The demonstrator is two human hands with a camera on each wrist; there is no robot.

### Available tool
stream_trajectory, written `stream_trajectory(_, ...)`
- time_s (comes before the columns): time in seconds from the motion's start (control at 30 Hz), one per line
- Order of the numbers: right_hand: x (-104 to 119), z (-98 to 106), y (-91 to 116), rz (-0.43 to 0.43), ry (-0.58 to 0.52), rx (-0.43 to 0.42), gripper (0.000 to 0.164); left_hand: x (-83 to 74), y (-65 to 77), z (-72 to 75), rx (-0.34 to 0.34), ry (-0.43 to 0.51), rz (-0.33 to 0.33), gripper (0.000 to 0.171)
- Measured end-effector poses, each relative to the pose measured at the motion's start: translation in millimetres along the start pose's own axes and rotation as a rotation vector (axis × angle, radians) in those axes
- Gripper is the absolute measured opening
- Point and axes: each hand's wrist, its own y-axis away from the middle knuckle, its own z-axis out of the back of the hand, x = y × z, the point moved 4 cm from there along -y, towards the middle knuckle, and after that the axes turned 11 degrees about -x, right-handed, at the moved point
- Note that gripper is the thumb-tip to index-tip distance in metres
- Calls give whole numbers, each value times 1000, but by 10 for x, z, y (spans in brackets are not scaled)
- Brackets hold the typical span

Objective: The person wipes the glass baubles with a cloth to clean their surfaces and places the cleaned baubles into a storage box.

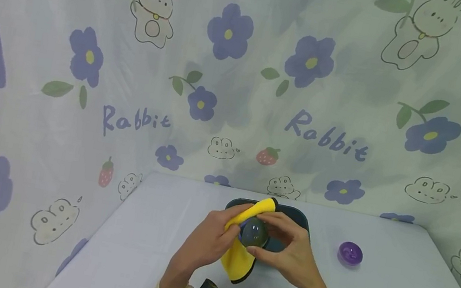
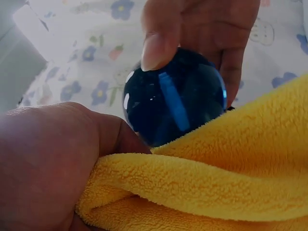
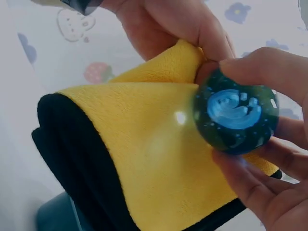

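My right hand (image 1: pixel 288 247) holds a dark, glossy glass ball (image 1: pixel 254 232) between thumb and fingers. A pale blue swirl with small dots shows inside the ball (image 3: pixel 235 114) in the right wrist view. My left hand (image 1: pixel 214 236) grips a folded yellow plush cloth (image 1: pixel 239 261) with black edging, thumb on top of it. In the left wrist view the cloth (image 2: pixel 207 187) lies right at the ball's lower side. Both hands are close together, above the front of a dark teal bin.
The teal bin (image 1: pixel 302 219) stands on the white table (image 1: pixel 184 197) behind my hands, partly hidden by them. To the right sits a small purple ring-shaped stand (image 1: pixel 350 253). A curtain (image 1: pixel 243 74) printed with flowers and rabbits hangs behind the table.
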Motion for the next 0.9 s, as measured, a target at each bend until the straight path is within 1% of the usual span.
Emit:
stream_trajectory(0.13,5,20,-9,10,-15,-57,57,4,-12,-22,6,17,14,51)
stream_trajectory(0.3,-1,60,-18,1,17,-142,59,15,-16,-58,30,11,50,52)
stream_trajectory(0.4,-6,84,-31,-10,30,-173,59,11,-15,-75,44,3,65,54)
stream_trajectory(0.53,-13,103,-48,-19,34,-184,60,-6,-8,-76,51,-8,80,55)
stream_trajectory(0.77,-44,118,-56,-75,40,-194,59,-25,-1,-56,45,-24,98,56)
stream_trajectory(0.9,-63,144,-53,-79,81,-204,59,-30,8,-50,41,-25,90,57)
